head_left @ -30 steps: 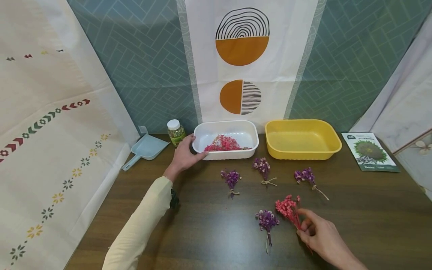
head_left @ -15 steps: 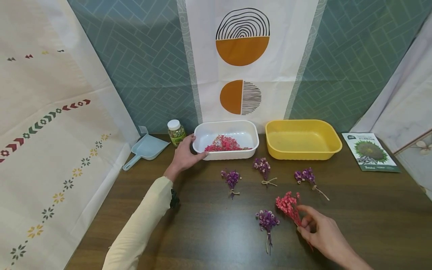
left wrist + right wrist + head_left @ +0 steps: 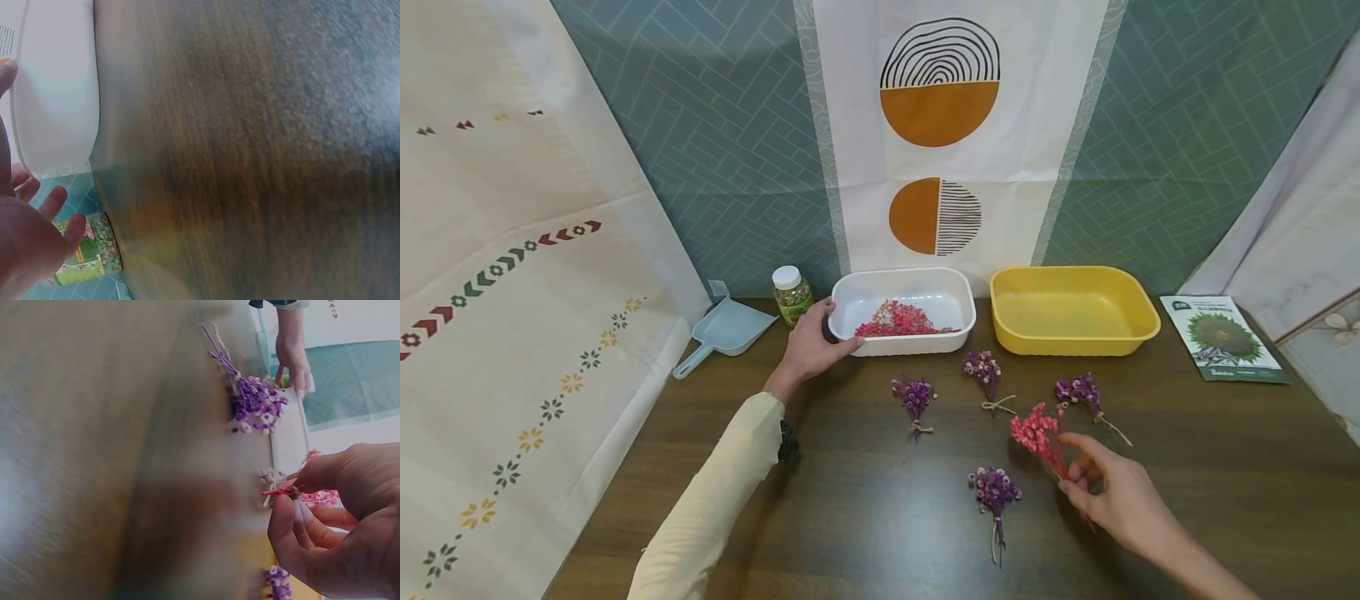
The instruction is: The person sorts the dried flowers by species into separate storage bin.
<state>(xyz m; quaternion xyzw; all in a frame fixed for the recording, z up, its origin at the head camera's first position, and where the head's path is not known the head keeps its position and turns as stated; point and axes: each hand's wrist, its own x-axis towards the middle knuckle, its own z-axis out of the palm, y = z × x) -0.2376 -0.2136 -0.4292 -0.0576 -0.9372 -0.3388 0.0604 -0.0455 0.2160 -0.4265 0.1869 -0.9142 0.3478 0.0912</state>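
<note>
Between thumb and fingertips, my right hand (image 3: 1116, 492) pinches the stems of a pink dried flower bunch (image 3: 1037, 432), its blossoms pointing up and left. The cut stem ends show in the right wrist view above the fingertips of that hand (image 3: 350, 519). My left hand (image 3: 811, 343) holds the left end of a white plastic basin (image 3: 917, 343), thumb at the front rim and fingers around the corner. Loose pink dried flowers (image 3: 898, 319) lie inside it. Purple dried flower bunches tied with twine lie around: one (image 3: 994, 487) beside the pink bunch, another (image 3: 1078, 390) farther back.
More purple bunches (image 3: 913, 398) lie before the white basin. A yellow basin (image 3: 1075, 344) stands to its right, with a seed packet (image 3: 1223, 337) beyond. On the left are a white-capped jar (image 3: 792, 296) and a light blue dustpan (image 3: 730, 325). Cloths hang around the table.
My right hand has moved a little away from me, carrying the pink bunch up the table between the purple bunches. The left hand and the basin have stayed still.
</note>
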